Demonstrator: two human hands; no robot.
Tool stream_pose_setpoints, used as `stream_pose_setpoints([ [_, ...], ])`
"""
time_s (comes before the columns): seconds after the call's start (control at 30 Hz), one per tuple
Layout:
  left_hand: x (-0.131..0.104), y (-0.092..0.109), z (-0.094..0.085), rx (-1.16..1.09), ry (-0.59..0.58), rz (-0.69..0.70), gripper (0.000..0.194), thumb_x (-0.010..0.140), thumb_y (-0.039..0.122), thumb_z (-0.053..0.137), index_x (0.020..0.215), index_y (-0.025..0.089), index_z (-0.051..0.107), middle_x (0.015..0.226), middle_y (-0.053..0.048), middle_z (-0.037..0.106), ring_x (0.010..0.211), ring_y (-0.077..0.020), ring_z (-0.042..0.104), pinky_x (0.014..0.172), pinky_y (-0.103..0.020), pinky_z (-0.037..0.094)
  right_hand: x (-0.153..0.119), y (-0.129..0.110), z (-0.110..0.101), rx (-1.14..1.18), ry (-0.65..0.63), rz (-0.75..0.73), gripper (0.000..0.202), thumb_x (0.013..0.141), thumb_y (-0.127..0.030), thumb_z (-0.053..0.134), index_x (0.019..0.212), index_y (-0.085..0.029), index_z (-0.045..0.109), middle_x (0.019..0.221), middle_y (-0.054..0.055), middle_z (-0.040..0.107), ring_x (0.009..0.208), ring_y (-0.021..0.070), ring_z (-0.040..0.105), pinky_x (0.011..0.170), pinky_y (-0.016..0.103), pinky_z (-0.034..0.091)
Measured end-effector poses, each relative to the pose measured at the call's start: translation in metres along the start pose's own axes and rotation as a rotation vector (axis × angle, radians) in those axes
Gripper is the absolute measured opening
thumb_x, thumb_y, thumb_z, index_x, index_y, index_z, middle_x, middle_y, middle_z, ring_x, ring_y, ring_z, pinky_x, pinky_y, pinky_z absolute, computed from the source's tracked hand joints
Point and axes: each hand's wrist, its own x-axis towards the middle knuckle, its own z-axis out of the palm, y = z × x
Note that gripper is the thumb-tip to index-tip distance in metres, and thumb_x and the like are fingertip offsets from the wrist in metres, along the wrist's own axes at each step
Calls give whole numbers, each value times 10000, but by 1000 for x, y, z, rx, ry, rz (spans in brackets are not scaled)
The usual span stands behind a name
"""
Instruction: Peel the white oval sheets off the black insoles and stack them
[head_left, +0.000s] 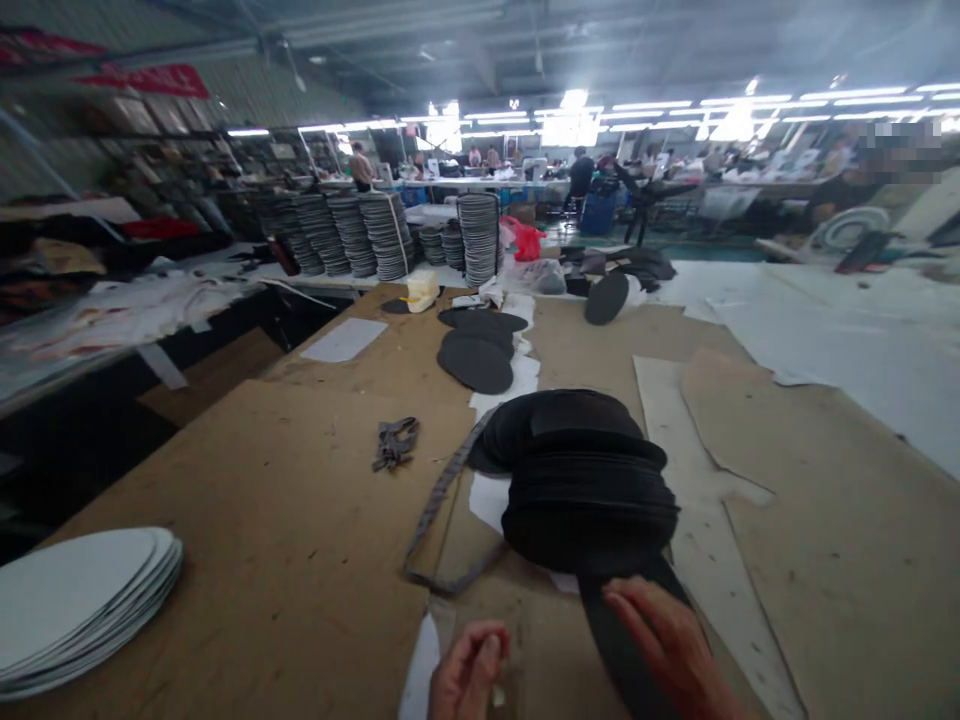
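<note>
A slumped stack of black oval fabric pieces (592, 500) lies on the brown board in front of me. A further black piece (615, 630) sticks out from under its near side. My right hand (664, 635) rests over that piece, its fingers stretched out and lying close together. Left of it, my left hand (470, 665) is closed, thumb against the fingers, low over the board. Whatever may be in that pinch is too small to make out. A grey cloth strip (442, 500) loops out from the stack's left side.
White oval pieces (82, 600) are piled at the left edge. A crumpled grey strip (396, 443) and loose dark ovals (476, 358) lie farther up the brown board (300, 530). Tall tied stacks (386, 235) stand at the back. Paper sheets (697, 480) cover the right side.
</note>
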Motion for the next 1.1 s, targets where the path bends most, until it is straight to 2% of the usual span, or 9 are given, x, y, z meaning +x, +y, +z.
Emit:
stream_pose_setpoints([
  [0.1, 1, 24, 34, 130, -150, 93, 493, 689, 650, 557, 793, 181, 667, 757, -55, 670, 760, -214, 603, 718, -298, 487, -8, 43, -33, -6, 99, 235, 330, 863, -460, 434, 869, -217, 657, 882, 76, 717, 790, 227, 671, 699, 314, 526],
  [0.2, 2, 27, 57, 225, -227, 176, 437, 750, 569, 530, 822, 155, 648, 745, -48, 651, 734, -196, 585, 691, -291, 473, -25, 74, -45, 2, 98, 378, 315, 845, -452, 444, 911, -210, 635, 881, 70, 710, 771, 229, 668, 699, 335, 520],
  [0.37, 16, 20, 66, 343, -225, 323, 308, 817, 429, 497, 881, 163, 638, 812, -60, 664, 767, -201, 613, 707, -319, 496, -38, 83, -44, 22, 143, 493, 303, 849, -435, 438, 916, -200, 618, 843, 71, 700, 706, 214, 666, 628, 322, 528],
  [0.43, 27, 25, 63, 445, -130, 509, 254, 835, 367, 491, 915, 173, 633, 915, -80, 654, 877, -223, 608, 797, -374, 491, -27, 76, -41, -32, 204, 427, 301, 863, -427, 427, 946, -201, 608, 872, 76, 685, 705, 206, 658, 625, 326, 532],
  [0.53, 48, 36, 60, 636, 66, 842, 254, 841, 286, 512, 1059, 184, 592, 1130, -114, 575, 1084, -264, 521, 935, -479, 421, -1, 61, -34, -154, 288, 214, 290, 891, -396, 415, 1047, -207, 569, 1017, 97, 634, 914, 227, 623, 773, 373, 524],
  [0.6, 61, 42, 61, 767, 95, 965, 311, 833, 237, 537, 1140, 185, 548, 1177, -122, 539, 1111, -279, 494, 934, -507, 422, 17, 52, -30, -245, 326, 121, 287, 902, -381, 411, 1081, -203, 548, 1063, 111, 601, 1008, 245, 578, 848, 408, 498],
  [0.73, 80, 43, 65, 894, 73, 1059, 300, 826, 145, 542, 1124, 180, 540, 1115, -107, 549, 1038, -255, 529, 886, -458, 481, 36, 46, -27, -350, 370, 87, 235, 911, -354, 408, 1011, -194, 547, 977, 105, 586, 929, 242, 582, 793, 400, 515],
  [0.93, 86, 34, 69, 848, 106, 1145, 288, 860, 166, 513, 1148, 171, 507, 1147, -119, 529, 1073, -239, 518, 896, -425, 495, 31, 55, -30, -404, 342, -21, 128, 903, -277, 454, 913, -197, 553, 970, 89, 572, 876, 209, 586, 754, 349, 518],
  [1.1, 86, 32, 70, 859, 95, 1149, 310, 875, 161, 496, 1185, 174, 499, 1202, -126, 517, 1130, -229, 501, 932, -408, 481, 29, 60, -30, -372, 338, -9, 168, 903, -281, 461, 1025, -202, 546, 994, 86, 577, 901, 204, 588, 784, 349, 518],
])
